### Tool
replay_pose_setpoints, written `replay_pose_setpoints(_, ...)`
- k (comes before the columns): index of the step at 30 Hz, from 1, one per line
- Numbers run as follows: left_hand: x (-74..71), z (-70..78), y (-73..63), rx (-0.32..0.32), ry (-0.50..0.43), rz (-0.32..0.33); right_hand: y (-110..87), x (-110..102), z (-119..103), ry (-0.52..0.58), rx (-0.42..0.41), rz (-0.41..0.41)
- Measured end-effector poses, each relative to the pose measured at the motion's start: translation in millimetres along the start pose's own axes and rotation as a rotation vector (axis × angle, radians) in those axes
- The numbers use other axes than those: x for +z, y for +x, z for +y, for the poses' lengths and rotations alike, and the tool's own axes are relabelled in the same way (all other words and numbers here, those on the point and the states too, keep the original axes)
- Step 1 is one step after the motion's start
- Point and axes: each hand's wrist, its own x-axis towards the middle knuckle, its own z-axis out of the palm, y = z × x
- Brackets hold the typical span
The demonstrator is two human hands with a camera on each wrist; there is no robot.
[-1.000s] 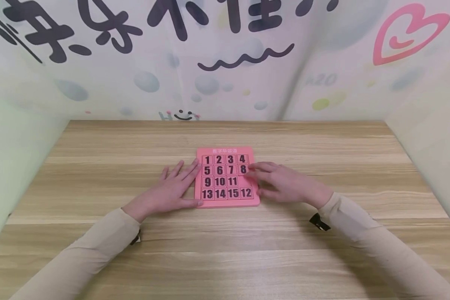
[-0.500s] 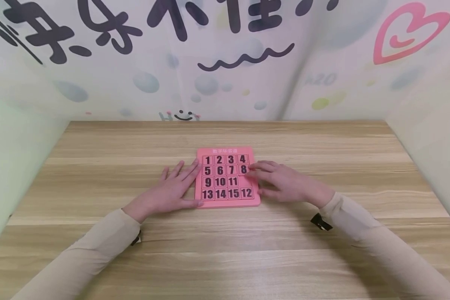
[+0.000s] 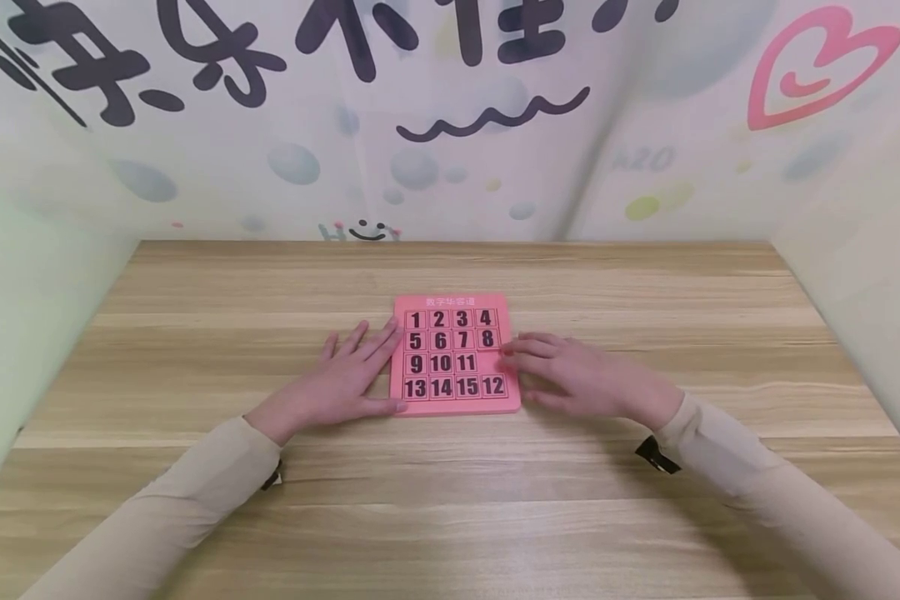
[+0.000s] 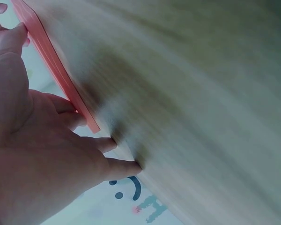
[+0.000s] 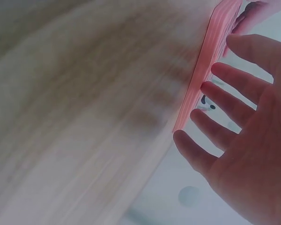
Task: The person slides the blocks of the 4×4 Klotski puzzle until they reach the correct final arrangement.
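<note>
A pink sliding number puzzle [image 3: 453,409] lies flat on the wooden table. Tiles 1 to 11 fill its upper rows in order. The bottom row reads 13, 14, 15, 12, and the open slot is above the 12 tile [image 3: 492,386]. My left hand [image 3: 333,383] has its fingers spread, with thumb and some fingertips against the puzzle's left edge; in the left wrist view two other fingertips touch the table. At the right edge, my right hand [image 3: 585,375] has loosely extended fingers, their tips over the puzzle's border by the open slot. Whether they touch it, I cannot tell.
The wooden tabletop [image 3: 450,517] surrounds the puzzle and runs back to a white printed wall [image 3: 450,192]. Pale side walls border the table on the left and right. A black strap [image 3: 656,456] shows at the right wrist.
My right hand has drawn back a little to the right, and its fingertips have left the 8 tile. The left hand and the tiles' order are unchanged.
</note>
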Motion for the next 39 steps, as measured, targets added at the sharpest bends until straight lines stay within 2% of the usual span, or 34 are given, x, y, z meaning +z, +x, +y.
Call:
replay_pose_setpoints(18, 0.3, 0.0, -0.1, -0.001, -0.001, -0.003, -13.6, 2.1, -12.0, -0.120, -0.136, -0.022)
replay_pose_setpoints(24, -0.3, -0.2, 0.3, 0.003, -0.001, 0.002, -17.0, 5.3, -16.2, -0.078, -0.129, -0.008)
replay_pose_setpoints(39, 0.9, -1.7, 0.5, -0.001, -0.009, -0.005, -14.6, 7.6, -15.1, -0.057, -0.103, -0.002)
